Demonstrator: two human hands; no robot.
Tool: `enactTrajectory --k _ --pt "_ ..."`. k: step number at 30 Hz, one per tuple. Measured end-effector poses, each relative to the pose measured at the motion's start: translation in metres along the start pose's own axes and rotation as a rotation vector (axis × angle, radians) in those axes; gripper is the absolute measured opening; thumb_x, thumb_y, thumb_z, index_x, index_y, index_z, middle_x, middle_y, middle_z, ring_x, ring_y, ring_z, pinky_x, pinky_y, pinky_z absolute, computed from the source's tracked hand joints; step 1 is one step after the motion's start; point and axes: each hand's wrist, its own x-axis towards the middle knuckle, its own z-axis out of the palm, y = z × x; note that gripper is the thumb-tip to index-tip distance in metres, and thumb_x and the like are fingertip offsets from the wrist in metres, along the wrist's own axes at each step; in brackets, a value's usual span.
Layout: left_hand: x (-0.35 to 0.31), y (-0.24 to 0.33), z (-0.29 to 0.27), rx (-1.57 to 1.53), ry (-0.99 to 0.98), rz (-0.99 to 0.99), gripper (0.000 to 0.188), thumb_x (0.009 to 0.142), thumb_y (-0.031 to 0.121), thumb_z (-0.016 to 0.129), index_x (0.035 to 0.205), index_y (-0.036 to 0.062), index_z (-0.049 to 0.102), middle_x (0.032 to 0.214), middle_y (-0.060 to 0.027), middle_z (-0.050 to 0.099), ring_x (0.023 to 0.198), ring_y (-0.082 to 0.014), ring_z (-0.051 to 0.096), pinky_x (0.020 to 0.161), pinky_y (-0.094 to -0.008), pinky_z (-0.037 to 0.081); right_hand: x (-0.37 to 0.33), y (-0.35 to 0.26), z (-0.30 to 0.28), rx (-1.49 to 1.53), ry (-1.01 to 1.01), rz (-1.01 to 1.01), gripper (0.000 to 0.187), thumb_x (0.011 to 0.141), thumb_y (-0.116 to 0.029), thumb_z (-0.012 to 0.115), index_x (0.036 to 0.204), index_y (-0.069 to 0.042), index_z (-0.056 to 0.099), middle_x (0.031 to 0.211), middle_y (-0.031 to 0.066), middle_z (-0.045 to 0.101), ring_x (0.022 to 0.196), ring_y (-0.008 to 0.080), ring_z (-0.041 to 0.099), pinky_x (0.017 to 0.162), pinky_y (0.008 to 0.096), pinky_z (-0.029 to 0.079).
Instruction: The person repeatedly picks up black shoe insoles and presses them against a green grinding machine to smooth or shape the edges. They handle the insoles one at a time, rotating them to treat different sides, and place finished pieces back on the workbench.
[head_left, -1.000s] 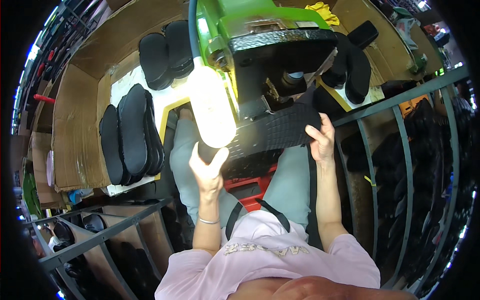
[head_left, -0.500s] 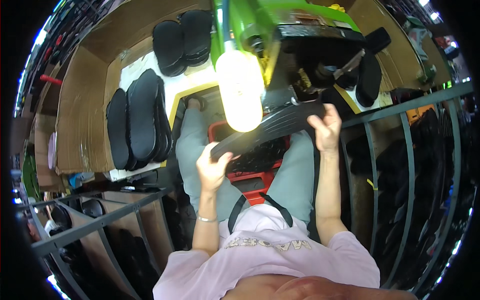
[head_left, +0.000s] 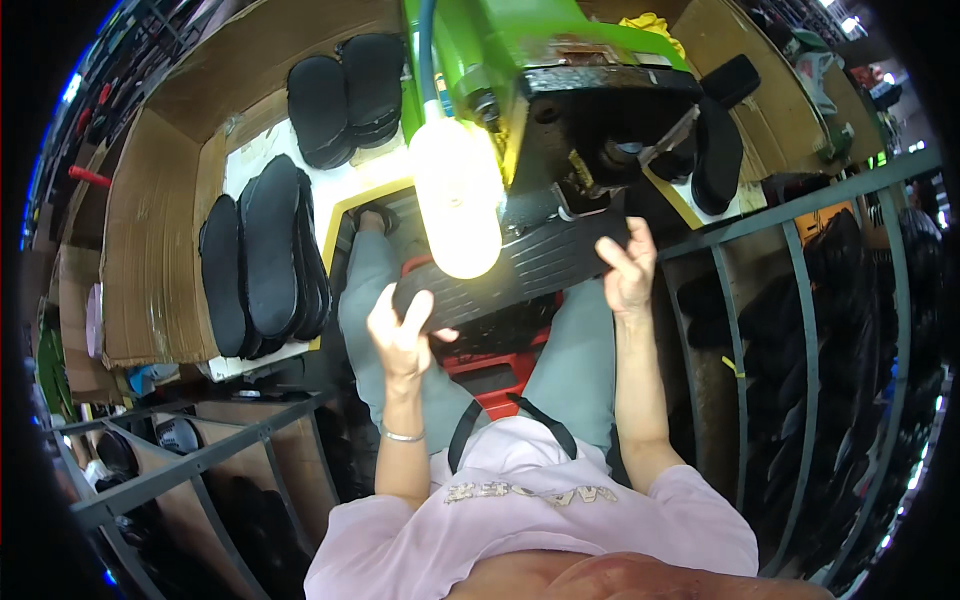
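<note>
Black rubber sole [head_left: 520, 268] is gripped at both ends – our left hand [head_left: 402, 335] and right hand [head_left: 625, 270] close their fingers on it, under the green machine [head_left: 560, 90]. We judge many soles [head_left: 262, 255] remain stacked.

1. A pale pink short-sleeved shirt [head_left: 540, 520] is worn; its sleeves end above the elbows, so both forearms are left bare.
2. A line of faded lettering is printed across the chest of the shirt, seen upside down from the head camera.
3. A dark strap [head_left: 470, 430] is seen running in a V shape over the front of the shirt, near its lower hem.
4. A thin silver-coloured bracelet [head_left: 403, 436] is worn on the left wrist.
5. No gloves, rings or watch can be made out on the left hand [head_left: 400, 330] or the right hand [head_left: 625, 270].
6. Grey-green trousers [head_left: 580, 370] are worn on both legs.
</note>
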Motion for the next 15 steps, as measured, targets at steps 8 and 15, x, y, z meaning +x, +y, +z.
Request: enactTrajectory --k 8,15 --pt "-0.051 -0.057 -0.071 0.274 -0.147 -0.203 0.029 0.081 0.006 0.074 0.106 -0.0051 0.064 0.102 -0.0073 0.068 0.091 -0.0151 0.063 0.084 -0.0283 0.05 -0.002 0.015 0.061 -0.35 -0.25 -0.08 0.035 0.07 0.004 0.08 0.098 0.002 0.059 0.091 0.0076 0.066 0.083 0.0119 0.063 0.076 0.0266 0.052" --pt "0.028 -0.017 0.058 0.592 -0.272 0.24 0.021 0.079 0.0 0.073 0.098 -0.0053 0.067 0.086 -0.0044 0.068 0.076 -0.0106 0.06 0.071 -0.025 0.05 -0.034 0.04 0.055 -0.51 -0.056 -0.146 0.036 0.077 -0.002 0.073 0.109 0.004 0.057 0.098 0.0084 0.066 0.09 0.0157 0.062 0.082 0.03 0.052"
